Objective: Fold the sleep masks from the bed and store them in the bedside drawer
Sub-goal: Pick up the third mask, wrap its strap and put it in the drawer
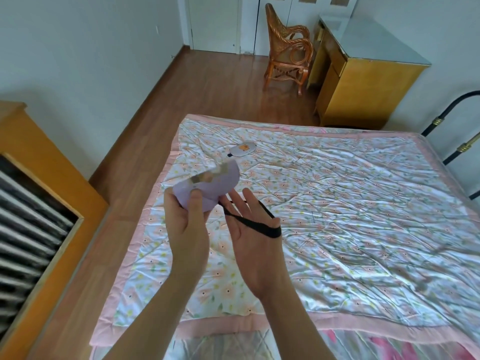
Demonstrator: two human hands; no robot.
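My left hand [188, 228] pinches a folded lilac sleep mask [207, 184], thumb on top, held above the bed. Its black elastic strap [259, 224] runs from the mask and loops around the spread fingers of my right hand [253, 245], which is palm up. A second sleep mask [242, 149], white with an orange picture, lies flat on the floral quilt [350, 216] farther away, near the far left edge of the bed. No bedside drawer shows in this view.
A wooden cabinet [39, 183] with a dark slatted front stands to the left across a strip of wood floor. A rattan chair [288, 51] and a yellow desk [363, 81] stand beyond the bed. A black metal bed frame [457, 146] rises at the right.
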